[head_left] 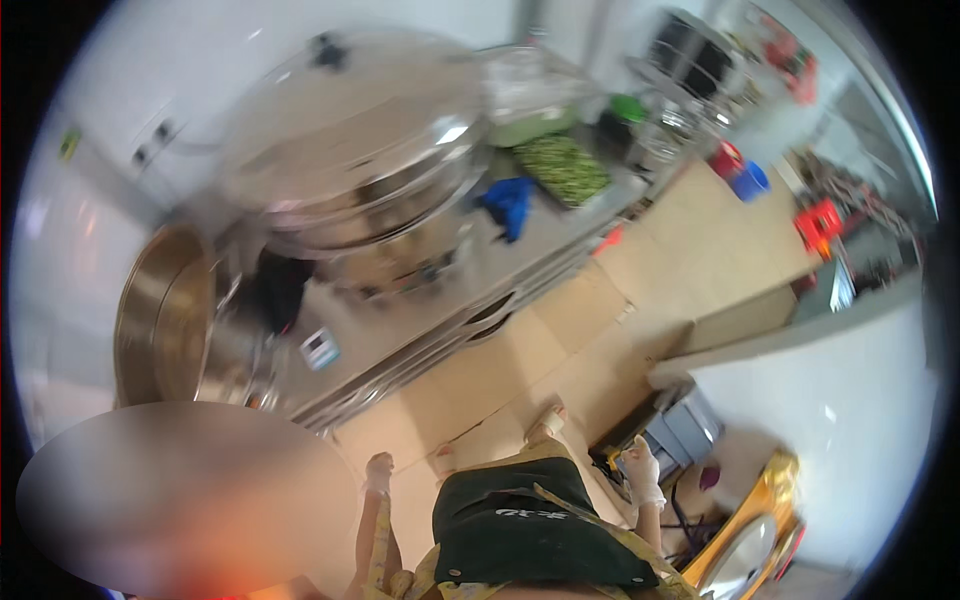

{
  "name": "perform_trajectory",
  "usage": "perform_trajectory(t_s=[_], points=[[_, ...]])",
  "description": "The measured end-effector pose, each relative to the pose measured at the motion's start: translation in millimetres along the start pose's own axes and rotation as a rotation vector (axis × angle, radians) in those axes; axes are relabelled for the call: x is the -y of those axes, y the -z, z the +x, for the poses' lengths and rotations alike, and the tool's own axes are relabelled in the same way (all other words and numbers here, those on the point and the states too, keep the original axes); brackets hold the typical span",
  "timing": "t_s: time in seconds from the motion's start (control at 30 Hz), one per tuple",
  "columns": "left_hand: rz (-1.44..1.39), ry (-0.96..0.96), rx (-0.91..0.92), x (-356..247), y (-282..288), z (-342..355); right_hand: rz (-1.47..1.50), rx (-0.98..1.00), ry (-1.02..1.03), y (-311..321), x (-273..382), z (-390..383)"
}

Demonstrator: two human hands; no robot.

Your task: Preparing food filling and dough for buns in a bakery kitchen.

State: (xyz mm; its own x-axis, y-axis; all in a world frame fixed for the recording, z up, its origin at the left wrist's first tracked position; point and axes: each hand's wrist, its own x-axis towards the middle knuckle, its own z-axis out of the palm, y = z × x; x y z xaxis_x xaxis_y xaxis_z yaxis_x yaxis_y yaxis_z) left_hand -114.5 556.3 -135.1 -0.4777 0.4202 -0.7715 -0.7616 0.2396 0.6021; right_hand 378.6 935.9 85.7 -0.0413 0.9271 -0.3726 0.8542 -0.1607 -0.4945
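My left hand (379,470) hangs beside my dark green apron (515,535) in a pale glove, its fingers curled closed, with no object showing in it. On the apron's other side, my right hand (642,470), also gloved, is loosely closed near some grey plastic crates (682,425), with nothing visible in it. Ahead, a steel counter (390,355) carries a big round steel machine (350,160), a blue cloth (505,208), a tray of green pieces (562,170) and a small white-and-blue item (320,348). The picture is somewhat blurred.
A large steel basin (160,310) stands at the left. Red (724,160) and blue buckets (749,181), plus a red crate (818,225), sit at upper right. A yellow wooden item with a round metal disc (738,555) is at lower right. The lower left is blurred out.
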Motion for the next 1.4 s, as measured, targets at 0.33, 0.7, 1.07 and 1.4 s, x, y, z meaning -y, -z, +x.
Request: perform_trajectory(t_s=[0.33,0.7,1.07,1.4], points=[[0.306,0.579,0.363,70,-522,71,0.015,0.107,-0.288,243,-222,253],[0.947,0.164,0.056,74,-991,211,0.167,0.076,-0.196,422,-284,676],[1.207,0.308,0.437,80,-1622,433,0.356,-0.094,-0.463,657,-327,1108],[0.756,0.137,0.576,184,-2255,487,0.895,-0.231,-0.592,819,-518,1541]])
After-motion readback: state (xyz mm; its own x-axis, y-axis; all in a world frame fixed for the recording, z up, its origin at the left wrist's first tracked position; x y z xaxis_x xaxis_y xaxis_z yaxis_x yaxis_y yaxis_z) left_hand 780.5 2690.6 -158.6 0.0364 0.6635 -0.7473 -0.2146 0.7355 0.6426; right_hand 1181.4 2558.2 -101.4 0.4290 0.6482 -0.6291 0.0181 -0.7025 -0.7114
